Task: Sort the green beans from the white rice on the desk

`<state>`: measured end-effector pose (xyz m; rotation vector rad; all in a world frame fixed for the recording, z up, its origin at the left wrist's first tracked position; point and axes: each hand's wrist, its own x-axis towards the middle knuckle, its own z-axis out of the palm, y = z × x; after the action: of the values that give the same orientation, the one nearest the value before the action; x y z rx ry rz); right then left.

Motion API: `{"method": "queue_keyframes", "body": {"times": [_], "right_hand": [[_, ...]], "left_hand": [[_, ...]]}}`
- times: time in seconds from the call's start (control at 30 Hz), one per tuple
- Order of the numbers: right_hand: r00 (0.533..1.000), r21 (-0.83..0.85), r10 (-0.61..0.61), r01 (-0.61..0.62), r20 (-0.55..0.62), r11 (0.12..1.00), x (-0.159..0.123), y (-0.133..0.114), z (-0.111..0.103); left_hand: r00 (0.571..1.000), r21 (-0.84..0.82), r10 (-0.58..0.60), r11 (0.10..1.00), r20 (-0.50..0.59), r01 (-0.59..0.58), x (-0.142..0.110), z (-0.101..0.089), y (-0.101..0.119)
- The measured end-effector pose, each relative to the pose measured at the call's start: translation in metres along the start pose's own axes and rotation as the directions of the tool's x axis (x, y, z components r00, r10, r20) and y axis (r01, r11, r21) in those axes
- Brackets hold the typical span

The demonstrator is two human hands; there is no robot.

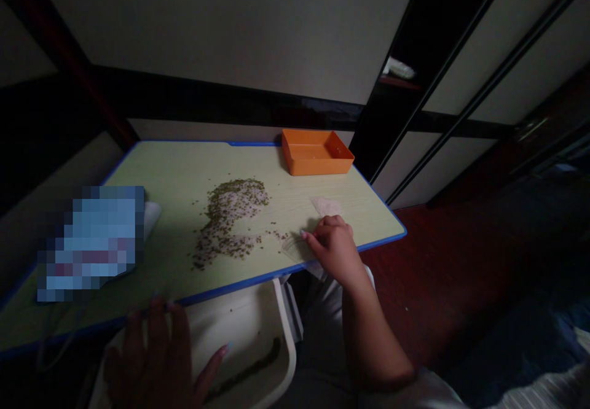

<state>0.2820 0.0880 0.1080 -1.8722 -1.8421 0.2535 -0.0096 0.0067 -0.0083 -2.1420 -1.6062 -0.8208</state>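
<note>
Your mixed pile (235,209) of green and pale grains lies on the table (179,163), left of centre from where you sit. Its long axis slants from the near left to the far right; it has no clear point, with the broader end away from you and a ragged near end. Your right hand (336,248) is low over the table near its right front edge, fingers curled and thumb reaching left; you can't tell whether they pinch anything. Just beyond your knuckles sits a small pale heap (326,205), and by your thumb lies a clear sheet (295,248). Your left hand (154,360) is over the white tub (286,347) at the near edge, fingers somewhat spread, thumb out to the right; whether it touches the tub is unclear. The orange tray (320,166) sits upright at the far right, its long side running left to right.
</note>
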Motion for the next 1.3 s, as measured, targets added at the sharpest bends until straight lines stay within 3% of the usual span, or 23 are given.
{"method": "queue_keyframes", "body": {"times": [0.2, 0.57, 0.8, 1.3], "right_hand": [[1.000, -0.006, -0.011, 0.011, 0.010, 1.000, 0.001, -0.003, 0.003], [1.000, -0.038, 0.003, -0.003, -0.007, 0.999, 0.005, -0.006, 0.011], [0.999, -0.049, 0.002, 0.000, 0.042, 0.999, 0.006, -0.020, 0.014], [0.977, 0.136, -0.163, 0.144, 0.139, 0.980, -0.004, -0.037, 0.018]], "left_hand": [[0.999, -0.029, -0.046, 0.999, 0.023, 0.046, -0.004, 0.002, -0.002], [1.000, -0.001, -0.015, 1.000, 0.014, 0.015, -0.001, -0.002, 0.002], [1.000, 0.036, 0.009, 0.999, 0.023, -0.010, -0.003, -0.001, -0.001], [0.999, 0.054, 0.003, 0.999, 0.041, -0.005, -0.003, -0.001, -0.001]]}}
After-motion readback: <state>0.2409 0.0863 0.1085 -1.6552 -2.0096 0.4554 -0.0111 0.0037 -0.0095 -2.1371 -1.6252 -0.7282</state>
